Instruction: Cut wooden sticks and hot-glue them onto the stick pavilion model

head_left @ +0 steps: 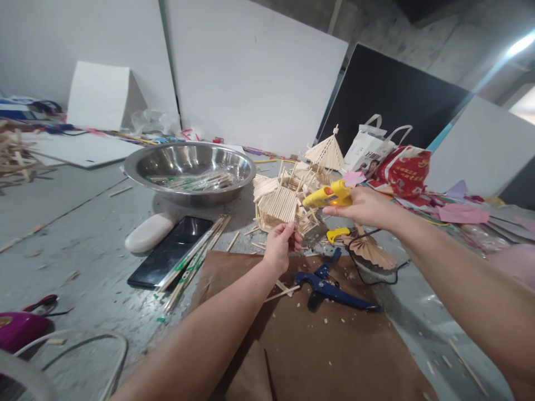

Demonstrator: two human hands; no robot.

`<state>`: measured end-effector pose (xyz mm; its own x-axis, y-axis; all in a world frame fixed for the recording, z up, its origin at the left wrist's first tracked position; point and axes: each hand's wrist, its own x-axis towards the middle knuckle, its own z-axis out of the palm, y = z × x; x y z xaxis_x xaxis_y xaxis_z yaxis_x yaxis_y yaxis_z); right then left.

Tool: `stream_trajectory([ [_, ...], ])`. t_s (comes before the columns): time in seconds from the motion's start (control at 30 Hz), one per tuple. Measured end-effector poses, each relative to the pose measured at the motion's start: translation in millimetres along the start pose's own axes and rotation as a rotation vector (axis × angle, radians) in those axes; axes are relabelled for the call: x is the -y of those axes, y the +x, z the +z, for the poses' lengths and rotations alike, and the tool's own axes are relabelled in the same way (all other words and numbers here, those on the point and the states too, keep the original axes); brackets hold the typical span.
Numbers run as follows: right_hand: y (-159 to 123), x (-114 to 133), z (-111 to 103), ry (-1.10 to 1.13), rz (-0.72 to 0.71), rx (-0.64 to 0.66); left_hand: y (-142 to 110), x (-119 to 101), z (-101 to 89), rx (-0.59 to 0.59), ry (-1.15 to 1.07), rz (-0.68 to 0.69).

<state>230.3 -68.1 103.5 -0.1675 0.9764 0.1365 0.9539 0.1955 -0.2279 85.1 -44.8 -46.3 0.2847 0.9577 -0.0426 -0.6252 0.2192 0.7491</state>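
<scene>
A model house (279, 204) built from wooden sticks stands in the middle, with a slatted roof and a pointed tower roof (326, 151) behind. At its near edge my left hand (283, 244) is closed in a pinch; what lies between the fingertips is too small to make out. My right hand (368, 207) grips a yellow hot glue gun (328, 195), its nozzle pointing left at the model's right side. Below the model, a blue cutter tool (330, 287) lies on a brown sheet (330, 351), beside a few loose sticks (284, 291).
A steel basin (190, 192) with packed sticks stands back left. Nearer are a black phone (171, 250), a white rounded object (149, 233) and bundled sticks (196, 262). A black cord (355, 262) curls at right near folded brown paper (371, 252). Bags (403, 170) stand behind.
</scene>
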Motion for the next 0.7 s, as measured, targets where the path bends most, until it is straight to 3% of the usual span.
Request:
stream_trajectory([
  [0.37,6,-7,14,0.120,0.012,0.090,3,-1,-1.6,-0.035,0.033,-0.010],
  [0.7,9,-2,14,-0.046,0.004,0.063,3,-2,-1.3,-0.042,0.041,-0.011],
])
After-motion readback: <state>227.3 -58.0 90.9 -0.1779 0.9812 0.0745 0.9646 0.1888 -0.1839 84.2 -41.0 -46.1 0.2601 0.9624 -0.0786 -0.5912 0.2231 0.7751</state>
